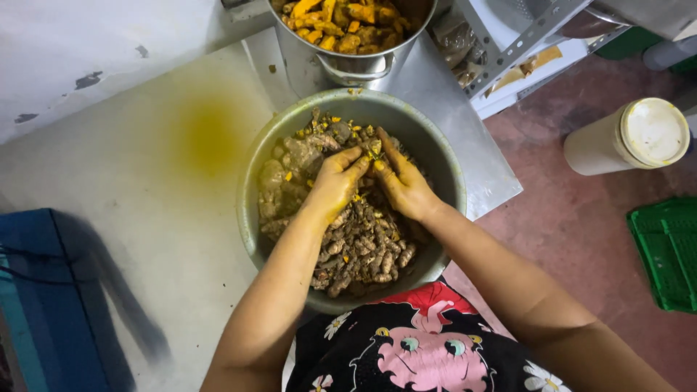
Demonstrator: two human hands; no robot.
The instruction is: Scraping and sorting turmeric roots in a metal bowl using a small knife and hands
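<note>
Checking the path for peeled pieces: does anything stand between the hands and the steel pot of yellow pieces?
Nothing visible does. Left hand and right hand sit over the bowl; the pot is directly beyond its rim.

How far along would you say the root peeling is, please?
Done: the steel pot holds many yellow cut pieces. In hand: left hand and right hand work one root. Left: the bowl holds plenty of brown unpeeled roots.

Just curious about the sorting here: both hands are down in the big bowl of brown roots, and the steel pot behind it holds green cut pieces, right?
Not quite. The head view shows the pieces in the steel pot are yellow-orange, not green. The left hand and right hand are indeed in the big bowl of brown roots.
</note>
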